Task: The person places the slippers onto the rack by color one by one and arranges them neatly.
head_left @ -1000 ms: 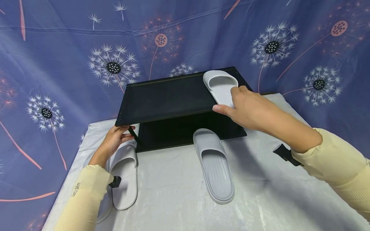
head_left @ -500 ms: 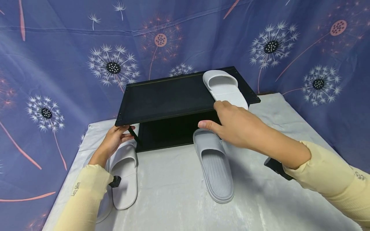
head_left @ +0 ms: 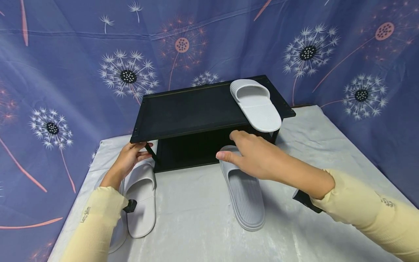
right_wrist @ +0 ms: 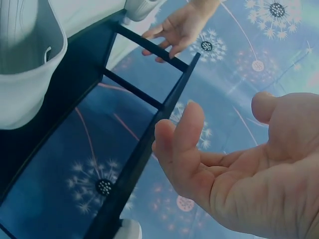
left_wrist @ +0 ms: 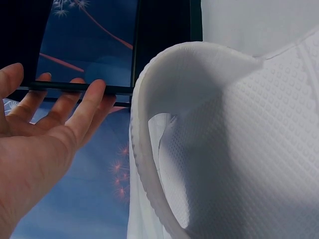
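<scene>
Beside the left end of a black two-tier rack (head_left: 193,109), my left hand (head_left: 129,156) has its fingers extended and touching the slim end post (left_wrist: 65,86). My right hand (head_left: 255,154) is empty, its fingers loosely bent and thumb apart, in front of the rack and above a grey slipper (head_left: 247,196). That slipper lies on the cloth, its strap partly hidden by the hand. A white slipper (head_left: 263,112) rests on the right end of the top board, toe to the back. Under my left wrist lies another white slipper (head_left: 142,211).
A second grey slipper (head_left: 119,233) is mostly covered by the left sleeve. White cloth (head_left: 193,218) covers the table. A blue dandelion-print curtain (head_left: 209,36) hangs close behind the rack and along both sides.
My right hand has let go of the white slipper on the top board and moved down and left, over the grey slipper. My left hand has stayed at the post.
</scene>
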`<state>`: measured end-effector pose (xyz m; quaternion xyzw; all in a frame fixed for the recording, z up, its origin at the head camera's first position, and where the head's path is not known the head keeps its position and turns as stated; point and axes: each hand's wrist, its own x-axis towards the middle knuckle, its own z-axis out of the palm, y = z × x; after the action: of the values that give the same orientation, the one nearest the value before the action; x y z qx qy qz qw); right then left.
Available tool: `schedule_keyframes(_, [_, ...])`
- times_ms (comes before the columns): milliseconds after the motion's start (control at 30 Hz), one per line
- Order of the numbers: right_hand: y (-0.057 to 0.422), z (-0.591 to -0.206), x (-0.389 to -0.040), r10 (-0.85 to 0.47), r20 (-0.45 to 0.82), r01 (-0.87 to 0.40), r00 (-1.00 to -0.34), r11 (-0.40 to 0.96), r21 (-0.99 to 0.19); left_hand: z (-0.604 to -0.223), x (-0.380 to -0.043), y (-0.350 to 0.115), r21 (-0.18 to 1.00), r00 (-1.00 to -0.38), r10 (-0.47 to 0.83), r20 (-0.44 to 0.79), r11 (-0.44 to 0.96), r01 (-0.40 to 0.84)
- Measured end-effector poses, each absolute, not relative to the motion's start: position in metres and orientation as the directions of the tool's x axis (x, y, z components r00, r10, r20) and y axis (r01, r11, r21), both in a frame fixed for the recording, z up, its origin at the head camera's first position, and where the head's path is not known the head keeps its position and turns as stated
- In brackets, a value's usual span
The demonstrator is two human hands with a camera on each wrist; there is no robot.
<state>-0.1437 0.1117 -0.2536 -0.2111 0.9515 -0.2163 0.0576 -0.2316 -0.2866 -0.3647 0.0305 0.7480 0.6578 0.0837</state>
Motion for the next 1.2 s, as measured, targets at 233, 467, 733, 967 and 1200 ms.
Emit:
schedule_keyframes(233, [0.104,-0.268,-0.146,-0.451,-0.052,-0.373,-0.891,0.793,-0.482,-0.365,-0.232,-0.286,0.99,-0.984,0.154,-0.088,0.122,-0.07])
schedule_keyframes(467, [0.097,-0.285,-0.15,-0.468,-0.083,-0.363,-0.88,0.774,-0.518,-0.365,-0.232,-0.286,0.989,-0.984,0.154,-0.084,0.132,-0.064])
schedule_keyframes(733, [0.09,-0.297,-0.153,-0.481,-0.088,-0.351,-0.872,0.74,-0.573,-0.365,-0.231,-0.286,0.99,-0.984,0.154,-0.086,0.123,-0.067])
schedule_keyframes(967, [0.078,-0.304,-0.156,-0.471,-0.162,-0.296,-0.867,0.749,-0.593,-0.365,-0.231,-0.286,0.992,-0.984,0.16,-0.08,0.112,-0.063])
schedule_keyframes(1200, [0.063,-0.315,-0.159,-0.474,-0.221,-0.264,-0.852,0.754,-0.601,-0.366,-0.233,-0.287,0.989,-0.983,0.164,-0.077,0.139,-0.054])
